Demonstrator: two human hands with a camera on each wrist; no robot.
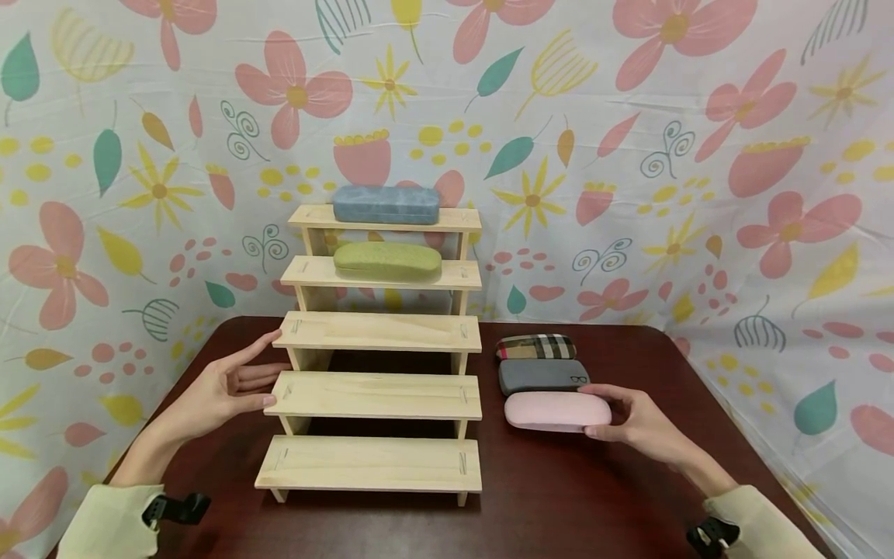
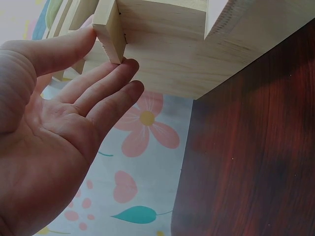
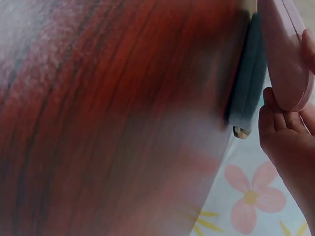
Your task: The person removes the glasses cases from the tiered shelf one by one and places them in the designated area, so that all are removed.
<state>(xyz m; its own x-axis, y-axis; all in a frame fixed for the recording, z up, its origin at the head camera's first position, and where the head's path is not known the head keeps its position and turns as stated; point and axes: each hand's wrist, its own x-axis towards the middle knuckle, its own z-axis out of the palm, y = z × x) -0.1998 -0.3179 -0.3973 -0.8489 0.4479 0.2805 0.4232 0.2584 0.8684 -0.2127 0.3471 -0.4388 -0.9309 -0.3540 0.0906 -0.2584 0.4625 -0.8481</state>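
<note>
A stepped wooden display rack stands on the table, and my left hand is at its left side. In the left wrist view, thumb and fingers pinch the end of one board. My right hand holds the right end of a pink glasses case between thumb and fingers. The right wrist view shows this case raised off the tabletop. Behind it lie a grey glasses case and a plaid case. A blue case rests on the top step, a green case one step lower.
The dark reddish-brown table reaches back to a floral cloth hanging behind and at both sides. Below the green case, the rack's lower steps show bare wood.
</note>
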